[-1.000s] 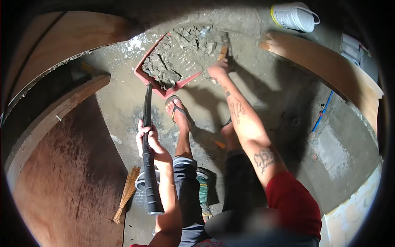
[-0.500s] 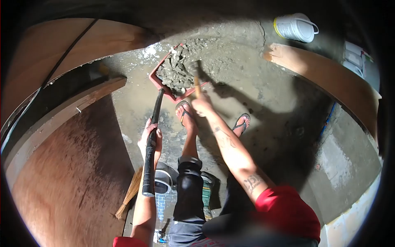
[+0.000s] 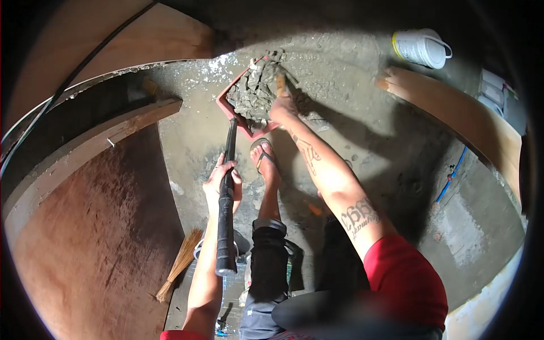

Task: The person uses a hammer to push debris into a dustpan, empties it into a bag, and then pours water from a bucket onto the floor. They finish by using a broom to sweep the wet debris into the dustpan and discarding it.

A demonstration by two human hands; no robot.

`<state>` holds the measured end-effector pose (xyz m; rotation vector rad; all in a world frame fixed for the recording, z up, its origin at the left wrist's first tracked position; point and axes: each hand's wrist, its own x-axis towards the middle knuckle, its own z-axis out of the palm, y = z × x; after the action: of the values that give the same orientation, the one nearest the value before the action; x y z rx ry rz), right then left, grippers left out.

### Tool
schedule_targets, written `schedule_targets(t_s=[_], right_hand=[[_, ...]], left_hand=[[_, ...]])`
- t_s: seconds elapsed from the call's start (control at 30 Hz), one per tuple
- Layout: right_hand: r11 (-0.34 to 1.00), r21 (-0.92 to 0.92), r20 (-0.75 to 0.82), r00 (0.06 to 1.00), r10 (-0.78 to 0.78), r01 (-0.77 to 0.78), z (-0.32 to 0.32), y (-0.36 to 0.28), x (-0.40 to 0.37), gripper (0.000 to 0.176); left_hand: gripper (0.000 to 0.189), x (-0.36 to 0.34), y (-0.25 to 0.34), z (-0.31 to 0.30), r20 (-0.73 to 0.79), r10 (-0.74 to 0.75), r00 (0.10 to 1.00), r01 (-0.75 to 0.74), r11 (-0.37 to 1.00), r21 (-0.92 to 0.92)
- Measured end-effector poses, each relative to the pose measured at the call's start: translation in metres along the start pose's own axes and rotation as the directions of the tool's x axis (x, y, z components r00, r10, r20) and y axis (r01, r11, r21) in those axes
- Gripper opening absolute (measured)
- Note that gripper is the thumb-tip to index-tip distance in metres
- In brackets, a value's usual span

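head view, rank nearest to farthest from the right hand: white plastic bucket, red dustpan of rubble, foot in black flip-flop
From the right hand, gripping a wooden-handled tool:
1. Red dustpan of rubble, right beside it on the left.
2. Foot in black flip-flop, just below, toward the person.
3. White plastic bucket, far off at upper right.

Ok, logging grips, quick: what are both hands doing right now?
Left hand: closed on the long black handle of the red dustpan.
Right hand: closed on a short wooden tool handle.

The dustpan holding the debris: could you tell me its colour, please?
The dustpan is red; the head view shows it best.
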<state>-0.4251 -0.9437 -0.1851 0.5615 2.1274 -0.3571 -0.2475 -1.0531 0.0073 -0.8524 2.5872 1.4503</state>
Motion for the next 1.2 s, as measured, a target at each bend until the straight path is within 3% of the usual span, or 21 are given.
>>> schedule_targets(t_s=[0.07, 0.1, 0.17, 0.23, 0.27, 0.43, 0.47, 0.63, 0.67, 0.7, 0.77, 0.83, 0.9, 0.97, 1.0, 1.03, 1.07, 1.1, 1.13, 1.17, 1.2], right_hand=[[0.999, 0.043, 0.127, 0.992, -0.027, 0.022, 0.004, 0.011, -0.005, 0.043], [0.967, -0.18, 0.155, 0.976, -0.151, 0.179, -0.004, 0.018, -0.015, 0.049], [0.935, -0.237, 0.346, 0.922, -0.173, 0.264, -0.04, 0.027, -0.039, 0.065], [0.898, -0.304, 0.293, 0.928, -0.23, 0.319, -0.054, 0.036, -0.042, 0.075], [0.929, -0.23, 0.311, 0.926, -0.213, 0.291, -0.065, 0.035, -0.043, 0.075], [0.884, -0.293, 0.038, 0.928, -0.37, 0.365, -0.071, -0.019, 0.01, 0.053], [0.932, -0.221, 0.056, 0.958, -0.281, 0.287, -0.06, -0.022, 0.025, 0.05], [0.965, -0.173, 0.1, 0.978, -0.182, 0.197, -0.022, 0.029, 0.011, 0.053], [0.964, -0.174, 0.141, 0.974, -0.178, 0.201, -0.023, 0.043, 0.01, 0.055], [0.912, -0.219, 0.206, 0.93, -0.304, 0.347, -0.044, 0.057, -0.016, 0.059], [0.937, -0.127, 0.223, 0.93, -0.293, 0.326, -0.049, 0.101, -0.023, 0.062], [0.986, 0.166, 0.115, 0.992, -0.056, 0.036, -0.064, 0.132, -0.046, 0.049], [0.986, 0.127, -0.186, 0.979, -0.086, 0.111, -0.06, 0.188, 0.001, 0.042], [0.932, 0.349, -0.115, 0.983, 0.142, -0.094, -0.093, 0.201, 0.031, 0.011], [0.929, 0.342, -0.029, 0.986, 0.162, -0.142, -0.092, 0.21, 0.068, 0.007], [0.925, 0.328, 0.059, 0.982, 0.18, -0.189, -0.091, 0.218, 0.103, 0.008], [0.904, 0.382, 0.118, 0.98, 0.16, -0.194, -0.077, 0.22, 0.125, 0.009], [0.878, 0.447, 0.146, 0.982, 0.118, -0.172, -0.049, 0.207, 0.131, 0.012], [0.863, 0.483, 0.161, 0.984, 0.078, -0.147, -0.018, 0.193, 0.133, 0.016], [0.876, 0.464, 0.167, 0.984, 0.058, -0.13, 0.014, 0.173, 0.121, 0.021], [0.896, 0.428, 0.176, 0.983, 0.046, -0.118, 0.038, 0.146, 0.101, 0.026]], left_hand=[[0.012, 0.002, 0.001, 0.005, -0.055, 0.05, 0.997, -0.05, 0.999, -0.004], [0.014, 0.001, 0.0, 0.007, -0.102, 0.094, 0.99, -0.095, 0.995, -0.002], [0.013, -0.001, -0.003, 0.005, -0.126, 0.074, 0.989, -0.074, 0.997, 0.008], [0.013, -0.003, -0.008, 0.003, -0.119, 0.014, 0.993, -0.018, 0.999, -0.03], [0.013, -0.006, -0.01, 0.002, -0.118, 0.01, 0.993, -0.013, 0.999, -0.03], [0.01, -0.003, -0.008, 0.002, -0.101, 0.015, 0.995, -0.022, 0.998, -0.064], [0.014, -0.005, -0.012, 0.0, -0.059, -0.031, 0.998, 0.028, 0.999, -0.041], [0.012, -0.009, -0.014, -0.005, -0.032, 0.0, 0.999, -0.001, 0.999, -0.044], [0.011, -0.008, -0.013, -0.007, -0.014, 0.026, 1.0, -0.027, 0.998, -0.048], [0.01, -0.006, -0.013, -0.009, -0.002, 0.052, 0.999, -0.052, 0.997, -0.054], [0.015, -0.007, -0.016, -0.022, 0.08, 0.007, 0.997, 0.006, 0.987, -0.16], [0.02, 0.005, -0.012, -0.048, 0.225, 0.084, 0.971, -0.082, 0.997, -0.017], [0.022, 0.016, -0.017, -0.068, 0.331, 0.159, 0.93, -0.144, 0.987, -0.071], [0.025, 0.028, -0.006, -0.078, 0.382, 0.224, 0.896, -0.222, 0.974, -0.051], [0.022, 0.036, 0.001, -0.078, 0.416, -0.226, 0.881, 0.297, 0.948, -0.115], [0.018, 0.041, 0.001, -0.076, 0.475, -0.419, 0.774, 0.547, 0.821, -0.166], [0.015, 0.046, 0.001, -0.074, 0.509, -0.591, 0.626, 0.753, 0.628, -0.197], [0.012, 0.055, -0.001, -0.07, 0.548, -0.563, 0.619, 0.763, 0.596, -0.25], [0.013, 0.051, -0.011, -0.064, 0.561, -0.261, 0.785, 0.395, 0.909, -0.13], [0.014, 0.046, -0.018, -0.057, 0.508, 0.072, 0.859, -0.08, 0.997, -0.007], [0.013, 0.043, -0.015, -0.054, 0.491, -0.01, 0.871, -0.008, 0.999, 0.033]])
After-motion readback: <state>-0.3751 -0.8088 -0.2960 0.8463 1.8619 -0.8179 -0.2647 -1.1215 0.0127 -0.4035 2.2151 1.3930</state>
